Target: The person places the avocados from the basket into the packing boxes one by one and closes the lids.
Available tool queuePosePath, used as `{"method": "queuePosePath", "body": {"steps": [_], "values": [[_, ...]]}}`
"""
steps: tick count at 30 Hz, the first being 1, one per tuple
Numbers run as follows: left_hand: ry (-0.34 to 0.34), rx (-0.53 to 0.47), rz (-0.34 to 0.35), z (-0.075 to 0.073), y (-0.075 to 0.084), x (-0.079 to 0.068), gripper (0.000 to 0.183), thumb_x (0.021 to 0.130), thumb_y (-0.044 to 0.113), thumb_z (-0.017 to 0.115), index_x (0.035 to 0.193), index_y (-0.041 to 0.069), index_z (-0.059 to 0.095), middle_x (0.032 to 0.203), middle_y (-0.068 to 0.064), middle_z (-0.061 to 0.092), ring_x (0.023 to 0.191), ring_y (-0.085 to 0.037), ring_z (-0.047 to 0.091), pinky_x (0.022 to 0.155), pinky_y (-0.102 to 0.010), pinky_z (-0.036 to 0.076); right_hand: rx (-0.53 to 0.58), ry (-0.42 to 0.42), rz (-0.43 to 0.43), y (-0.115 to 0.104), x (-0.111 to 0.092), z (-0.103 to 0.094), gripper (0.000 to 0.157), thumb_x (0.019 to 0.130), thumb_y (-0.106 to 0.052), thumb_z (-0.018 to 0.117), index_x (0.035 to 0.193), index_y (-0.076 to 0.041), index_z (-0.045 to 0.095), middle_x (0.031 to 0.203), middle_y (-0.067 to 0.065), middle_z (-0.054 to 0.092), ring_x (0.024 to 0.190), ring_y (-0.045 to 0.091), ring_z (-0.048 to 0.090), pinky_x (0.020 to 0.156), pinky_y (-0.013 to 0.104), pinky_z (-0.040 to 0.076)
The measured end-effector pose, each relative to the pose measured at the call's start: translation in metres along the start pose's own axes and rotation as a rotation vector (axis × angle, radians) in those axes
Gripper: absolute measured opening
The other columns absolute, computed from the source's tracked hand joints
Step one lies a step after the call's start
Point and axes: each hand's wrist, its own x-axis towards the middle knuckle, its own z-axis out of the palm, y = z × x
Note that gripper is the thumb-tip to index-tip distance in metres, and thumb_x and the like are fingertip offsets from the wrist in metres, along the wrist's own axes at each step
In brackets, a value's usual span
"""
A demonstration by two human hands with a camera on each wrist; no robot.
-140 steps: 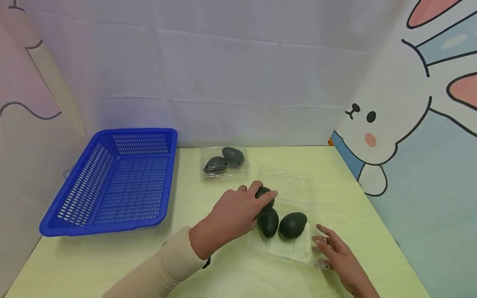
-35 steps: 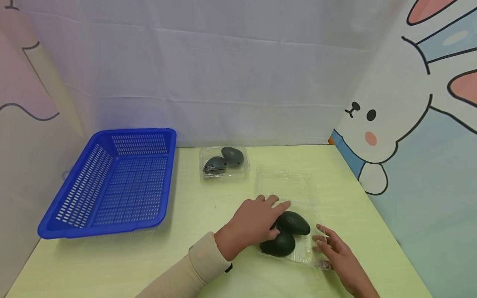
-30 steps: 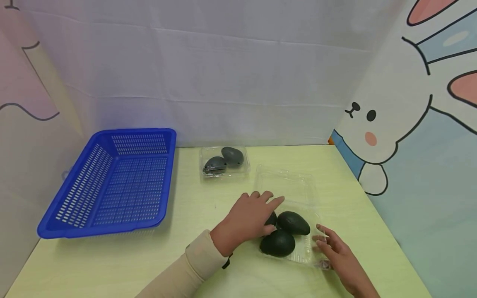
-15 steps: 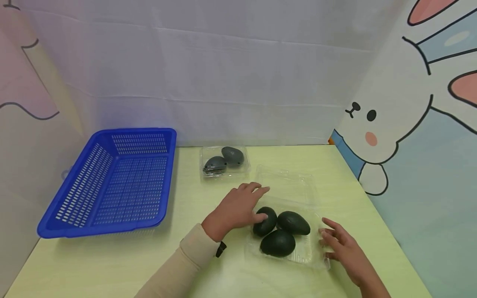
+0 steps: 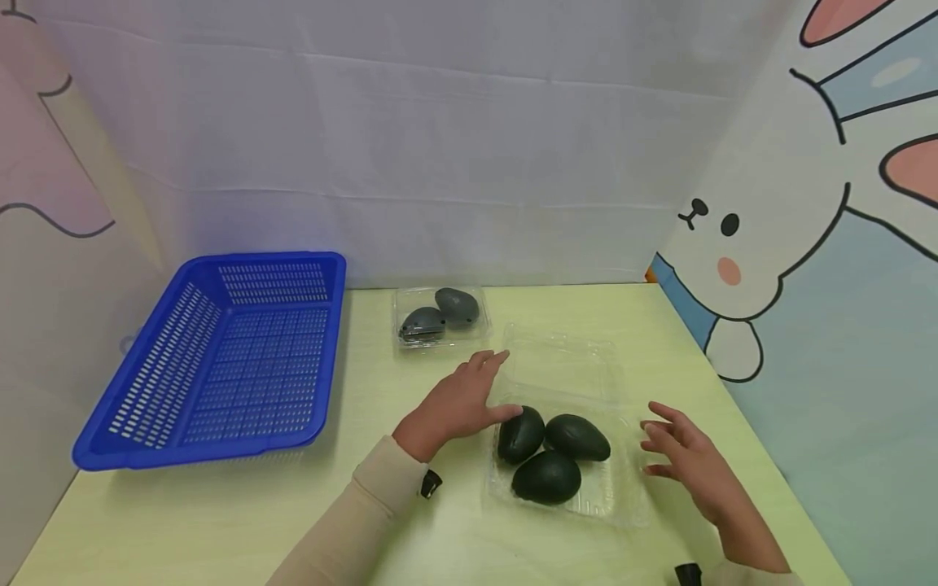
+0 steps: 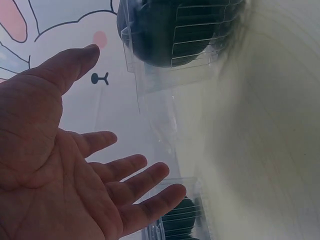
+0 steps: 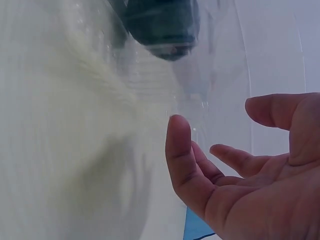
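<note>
Three dark green avocados lie together in the base of a clear plastic clamshell box [image 5: 614,498]: a left avocado [image 5: 521,438], a right avocado [image 5: 579,438] and a front avocado [image 5: 546,478]. The box's lid [image 5: 560,366] is folded back behind it, flat on the table. My left hand [image 5: 458,400] hovers at the box's left side, empty, fingers spread, the thumb over the edge of the left avocado. In the left wrist view its palm [image 6: 55,175] is bare. To the right of the box my right hand [image 5: 692,460] is apart from it, empty, fingers loosely bent.
A second clear box [image 5: 441,319], closed, with two dark avocados visible, stands at the table's back. On the left is a blue plastic basket [image 5: 333,358] with perforated walls. White cloth [image 5: 469,146] hangs behind, and a rabbit-printed sheet [image 5: 828,391] lines the right side.
The left hand shifted the avocados within the box, then let go and drew back to the left. My right hand left the box's right edge and moved up and right.
</note>
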Motion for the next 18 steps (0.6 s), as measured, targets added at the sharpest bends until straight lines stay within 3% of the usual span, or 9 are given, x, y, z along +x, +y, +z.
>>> {"method": "queuePosePath", "body": {"steps": [5, 10, 18], "values": [[-0.022, -0.059, -0.038, 0.004, -0.006, 0.005, 0.092, 0.097, 0.055, 0.067, 0.165, 0.011, 0.022, 0.164, -0.015, 0.031, 0.142, -0.033, 0.045, 0.109, -0.052, 0.043, -0.03, 0.01, 0.002, -0.002, 0.013, -0.009, 0.073, 0.112, -0.037, 0.045, 0.163, 0.002, 0.011, 0.156, 0.036, 0.031, 0.135, 0.051, 0.044, 0.087, 0.038, 0.058], [-0.035, -0.106, -0.049, 0.01, -0.012, 0.012, 0.095, 0.098, 0.057, 0.064, 0.166, 0.01, 0.017, 0.167, -0.014, 0.027, 0.15, -0.03, 0.034, 0.116, -0.049, 0.035, -0.053, 0.022, 0.021, -0.006, 0.027, -0.012, 0.08, 0.111, -0.044, 0.044, 0.163, 0.004, 0.005, 0.158, 0.037, 0.025, 0.14, 0.053, 0.038, 0.096, 0.043, 0.055], [-0.026, -0.06, -0.045, 0.021, -0.017, 0.024, 0.095, 0.099, 0.061, 0.059, 0.166, 0.01, 0.016, 0.168, -0.016, 0.025, 0.153, -0.032, 0.029, 0.117, -0.051, 0.033, 0.009, -0.018, 0.057, -0.008, 0.043, -0.01, 0.092, 0.108, -0.056, 0.042, 0.163, -0.001, -0.006, 0.165, 0.034, 0.011, 0.149, 0.049, 0.025, 0.115, 0.056, 0.034]]}}
